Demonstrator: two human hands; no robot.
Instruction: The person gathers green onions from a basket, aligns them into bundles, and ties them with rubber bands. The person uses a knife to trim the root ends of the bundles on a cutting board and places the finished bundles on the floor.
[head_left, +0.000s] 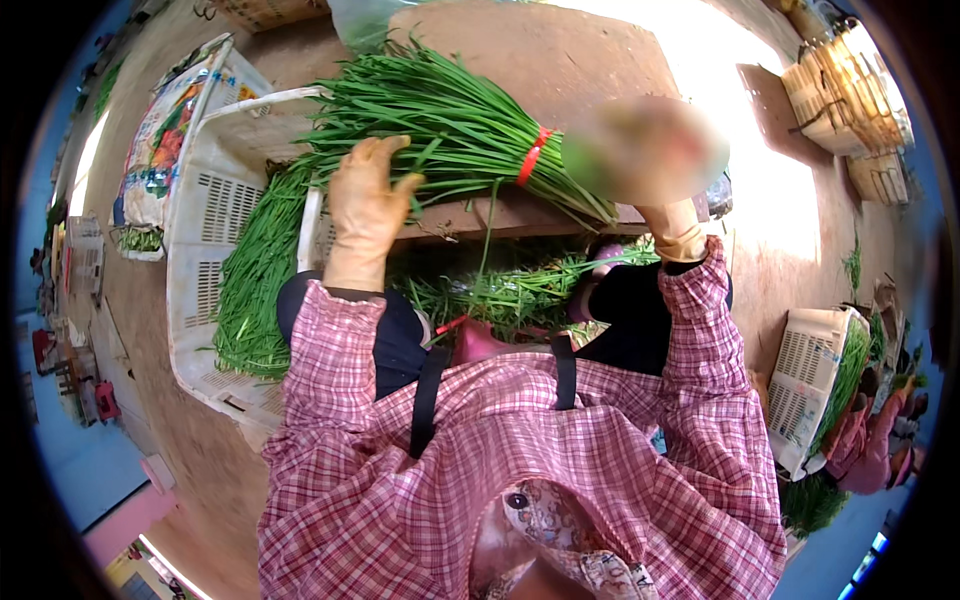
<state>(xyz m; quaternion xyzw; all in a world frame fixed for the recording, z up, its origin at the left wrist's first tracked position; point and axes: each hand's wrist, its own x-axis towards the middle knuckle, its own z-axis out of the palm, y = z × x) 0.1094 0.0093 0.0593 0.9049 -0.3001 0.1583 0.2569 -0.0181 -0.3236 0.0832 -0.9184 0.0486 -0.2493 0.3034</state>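
Note:
A large bundle of green garlic chives (450, 120) lies across a low brown bench (525, 45), a red tie (534, 156) around it near the stem end. My left hand (369, 202), in a tan glove, is at the leafy end with thumb and fingers apart. One leaf (429, 153) sticks up beside its fingertips. At the stem end, my right hand (671, 217) shows only its gloved wrist clearly; a blurred patch hides the fingers and whatever they hold.
Loose chives (259, 277) fill part of a white plastic crate (217, 199) on my left. Leaf scraps (517, 289) litter the ground between my feet. Another crate (810, 375) with greens stands at right, near other people (870, 442). Stacked crates (847, 97) stand at far right.

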